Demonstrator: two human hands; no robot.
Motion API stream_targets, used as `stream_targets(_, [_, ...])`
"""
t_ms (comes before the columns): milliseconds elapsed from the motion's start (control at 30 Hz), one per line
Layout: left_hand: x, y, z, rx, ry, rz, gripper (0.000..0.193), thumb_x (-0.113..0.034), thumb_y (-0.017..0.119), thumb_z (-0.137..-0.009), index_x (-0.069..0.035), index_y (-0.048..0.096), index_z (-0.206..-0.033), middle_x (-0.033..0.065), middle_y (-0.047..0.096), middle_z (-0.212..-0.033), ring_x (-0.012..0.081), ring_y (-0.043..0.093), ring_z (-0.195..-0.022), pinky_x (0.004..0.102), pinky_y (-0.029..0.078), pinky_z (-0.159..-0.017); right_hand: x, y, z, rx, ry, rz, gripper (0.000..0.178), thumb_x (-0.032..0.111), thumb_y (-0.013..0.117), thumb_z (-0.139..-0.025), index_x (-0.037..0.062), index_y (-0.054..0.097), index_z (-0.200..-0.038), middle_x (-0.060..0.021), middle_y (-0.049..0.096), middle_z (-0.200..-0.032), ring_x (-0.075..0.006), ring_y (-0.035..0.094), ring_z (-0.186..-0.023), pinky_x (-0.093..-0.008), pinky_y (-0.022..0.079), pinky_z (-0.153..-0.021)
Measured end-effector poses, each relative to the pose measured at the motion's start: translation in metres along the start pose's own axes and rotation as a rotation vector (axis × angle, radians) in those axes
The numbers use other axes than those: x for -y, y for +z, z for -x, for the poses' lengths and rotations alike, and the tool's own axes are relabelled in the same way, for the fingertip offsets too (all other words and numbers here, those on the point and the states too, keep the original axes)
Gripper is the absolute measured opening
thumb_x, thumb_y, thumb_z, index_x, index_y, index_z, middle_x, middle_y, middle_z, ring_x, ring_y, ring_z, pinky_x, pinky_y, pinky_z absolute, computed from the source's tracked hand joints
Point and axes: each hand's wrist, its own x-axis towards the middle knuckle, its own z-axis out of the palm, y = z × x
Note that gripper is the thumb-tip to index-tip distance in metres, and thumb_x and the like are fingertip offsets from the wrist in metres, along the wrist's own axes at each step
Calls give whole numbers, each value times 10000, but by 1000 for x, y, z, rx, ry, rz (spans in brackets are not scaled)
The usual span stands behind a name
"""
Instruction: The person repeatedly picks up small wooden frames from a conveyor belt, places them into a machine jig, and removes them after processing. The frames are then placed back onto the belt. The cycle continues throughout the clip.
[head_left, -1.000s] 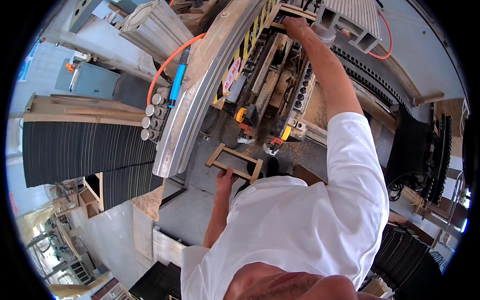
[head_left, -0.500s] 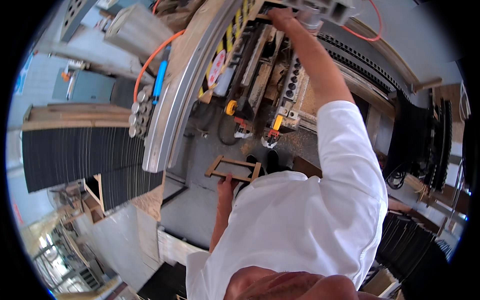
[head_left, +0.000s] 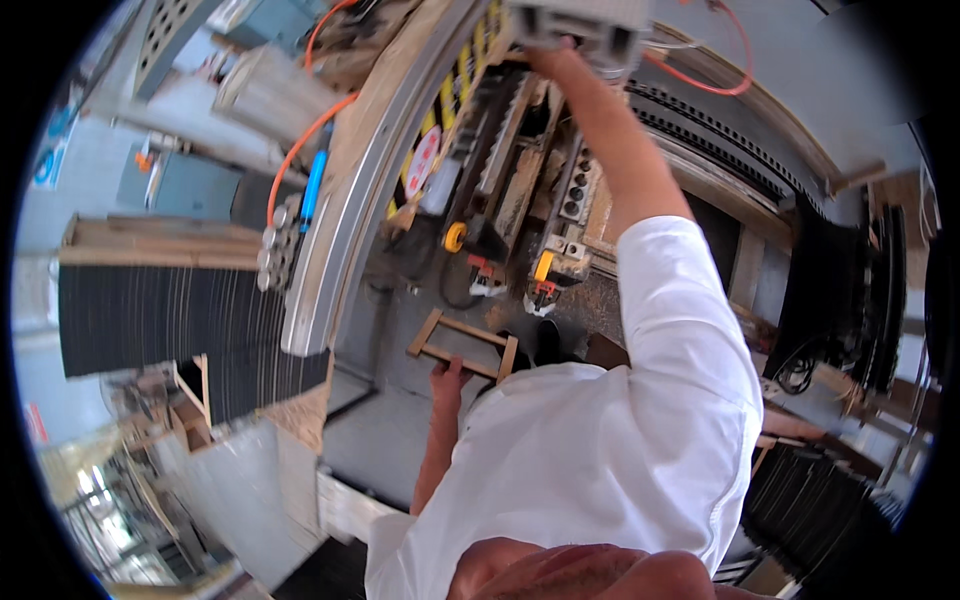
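Observation:
My left hand (head_left: 449, 376) grips the near long side of a small rectangular wooden frame (head_left: 463, 346), fingers wrapped round its edge. The frame is held above the floor in front of my body, tilted slightly. My right arm stretches far forward over a woodworking machine with sawdust-covered rails (head_left: 520, 180). At the far end, my right hand (head_left: 548, 60) reaches in beside a grey metal machine head (head_left: 590, 25). Its fingers are blurred and partly covered, so what they touch does not show. A pale wooden piece (head_left: 497, 62) lies close to that hand.
A long metal beam (head_left: 340, 220) runs along the machine's left, with an orange hose (head_left: 305, 140) and blue cylinder (head_left: 314, 190). Stacked dark boards (head_left: 170, 315) stand at left, more (head_left: 815, 495) at lower right. Yellow-knobbed clamp ends (head_left: 454, 237) project toward me.
The view has shifted, so the machine sits slightly lower in the picture and more of the grey head shows. My left hand still grips the wooden frame; my right arm stays outstretched.

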Motion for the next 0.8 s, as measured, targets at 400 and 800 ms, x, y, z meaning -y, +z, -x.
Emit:
stream_targets(400, [20, 9, 15, -239, -32, 202, 315, -201, 657, -880, 60, 583, -1040, 111, 637, -962, 210, 657, -827, 343, 582, -732, 28, -74, 39, 242, -86, 241, 326, 261, 739, -803, 71, 670, -1059, -115, 652, -1013, -287, 603, -982, -422, 496, -809])
stream_targets(800, [8, -16, 8, -317, 90, 195, 280, -205, 644, -889, 12, 591, -1058, 79, 638, -970, 162, 632, -848, 302, 558, -698, -7, -27, 11, 1, -174, 285, 357, 198, 685, -698, 127, 633, -1044, -137, 666, -1078, -376, 617, -1043, -530, 465, -875])
